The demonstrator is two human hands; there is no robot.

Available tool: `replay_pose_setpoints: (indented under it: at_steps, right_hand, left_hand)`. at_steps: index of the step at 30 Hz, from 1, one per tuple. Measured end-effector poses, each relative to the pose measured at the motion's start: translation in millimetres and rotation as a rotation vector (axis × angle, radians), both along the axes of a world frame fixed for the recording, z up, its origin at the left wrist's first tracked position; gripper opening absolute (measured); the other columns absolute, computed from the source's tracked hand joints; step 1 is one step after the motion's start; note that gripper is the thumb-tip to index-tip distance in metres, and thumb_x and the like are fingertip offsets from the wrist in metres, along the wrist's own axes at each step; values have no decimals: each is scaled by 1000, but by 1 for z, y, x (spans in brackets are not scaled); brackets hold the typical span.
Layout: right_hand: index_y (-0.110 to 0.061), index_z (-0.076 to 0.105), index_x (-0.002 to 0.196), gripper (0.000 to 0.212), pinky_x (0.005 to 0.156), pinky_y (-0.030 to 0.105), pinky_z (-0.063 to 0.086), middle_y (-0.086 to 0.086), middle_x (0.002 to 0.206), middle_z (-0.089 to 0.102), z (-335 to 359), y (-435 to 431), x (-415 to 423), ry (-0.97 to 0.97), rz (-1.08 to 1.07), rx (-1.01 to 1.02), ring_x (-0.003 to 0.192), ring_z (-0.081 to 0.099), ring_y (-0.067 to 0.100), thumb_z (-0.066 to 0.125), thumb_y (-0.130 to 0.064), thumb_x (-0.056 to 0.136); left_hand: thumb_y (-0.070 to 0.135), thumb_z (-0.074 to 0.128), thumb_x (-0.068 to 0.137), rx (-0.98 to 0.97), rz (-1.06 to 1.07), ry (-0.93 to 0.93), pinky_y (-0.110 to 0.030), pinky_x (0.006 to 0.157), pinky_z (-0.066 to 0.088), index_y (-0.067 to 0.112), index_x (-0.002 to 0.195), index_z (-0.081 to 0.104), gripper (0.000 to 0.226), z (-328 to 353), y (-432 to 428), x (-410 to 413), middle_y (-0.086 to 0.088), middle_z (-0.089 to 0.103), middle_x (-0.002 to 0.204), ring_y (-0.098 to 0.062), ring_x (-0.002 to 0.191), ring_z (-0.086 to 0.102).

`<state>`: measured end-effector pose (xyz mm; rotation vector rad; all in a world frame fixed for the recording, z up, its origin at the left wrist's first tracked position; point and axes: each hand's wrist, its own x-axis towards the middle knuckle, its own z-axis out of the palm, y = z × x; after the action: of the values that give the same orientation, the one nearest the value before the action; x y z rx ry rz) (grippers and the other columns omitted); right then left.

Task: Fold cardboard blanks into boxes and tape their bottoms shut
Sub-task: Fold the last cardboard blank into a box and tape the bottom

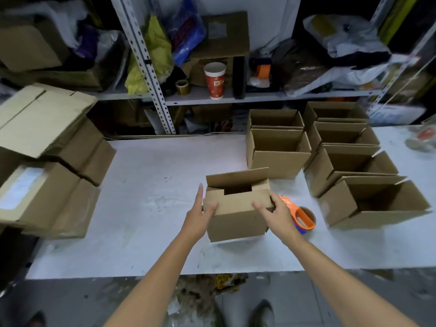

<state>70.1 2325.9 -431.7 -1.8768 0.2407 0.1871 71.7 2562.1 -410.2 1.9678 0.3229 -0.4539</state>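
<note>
A small brown cardboard box [237, 218] stands on the white table [146, 208] at the centre, its top flaps partly folded in and the far flap upright. My left hand [200, 213] presses against the box's left side with the thumb on the near flap. My right hand [274, 212] grips the box's right top corner. An orange tape dispenser [300, 214] with a roll of brown tape lies on the table just right of the box, partly hidden behind my right hand.
Several open folded boxes [349, 161] stand in rows at the right of the table. Stacks of flat cardboard blanks [47, 147] fill the left side. Metal shelving [212, 97] behind holds a red paper cup [214, 80], bags and cartons.
</note>
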Motion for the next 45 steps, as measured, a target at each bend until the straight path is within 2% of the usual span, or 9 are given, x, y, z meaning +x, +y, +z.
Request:
replay_pose_setpoints:
  at_steps: [3,5,12,18,23,26,30,39,45]
  right_hand:
    - [-37,20,156,95,110,41,43,-10,150,44,-4,2,-1,93,-47,92,136,43,11,78,-49,81]
    - [-42,21,155,103,111,48,43,-11,153,42,-8,-1,-3,119,-4,83,138,44,12,79,-63,72]
    - [-45,31,150,88,106,46,48,-17,143,52,-16,-8,-9,75,76,77,131,52,10,79,-57,77]
    - [-35,42,144,73,99,37,53,-15,133,60,-3,-7,-9,52,74,112,123,58,7,79,-41,82]
    - [-33,34,149,81,99,31,51,-16,136,53,-9,-6,-14,80,78,89,125,53,3,80,-37,82]
    - [-31,22,156,85,106,34,45,-13,153,41,-3,-11,-5,124,106,78,137,44,12,68,-52,89]
    - [-34,4,160,65,106,33,35,0,162,25,7,-5,9,231,70,9,145,31,23,33,-52,105]
    - [-29,-8,159,65,115,39,34,2,162,24,9,11,0,253,126,-19,143,33,23,31,-40,108]
    - [-33,18,153,51,84,26,45,-4,136,45,15,-1,2,298,144,60,112,47,14,41,-31,107]
  left_hand:
    - [55,59,93,-76,43,98,-38,107,44,51,153,-6,89,-6,6,7,-7,41,155,-28,133,49]
    - [59,65,87,-116,45,122,-46,110,43,51,154,-3,95,-6,8,16,-6,42,154,-28,133,49]
    - [76,53,83,-206,170,160,-45,110,40,36,153,29,84,7,-13,42,1,38,155,-26,135,43]
    - [55,67,88,-233,89,119,-37,105,45,44,155,21,82,0,-4,28,2,38,153,-21,129,48]
    - [44,70,90,-193,116,132,-30,104,42,33,159,10,92,-9,-9,16,12,38,147,-16,129,48]
    - [52,70,84,-148,96,149,-38,104,48,30,148,37,75,-13,-7,15,8,53,143,-15,121,58]
    - [51,66,90,-151,124,188,-35,108,42,32,160,7,94,-6,-10,14,8,40,152,-19,132,48]
    - [43,54,100,-237,216,251,-31,99,39,35,158,-8,86,-1,-12,13,5,33,156,-19,122,47]
    - [43,59,96,-270,132,252,-39,112,40,35,159,9,81,-6,-1,8,9,44,151,-18,128,53]
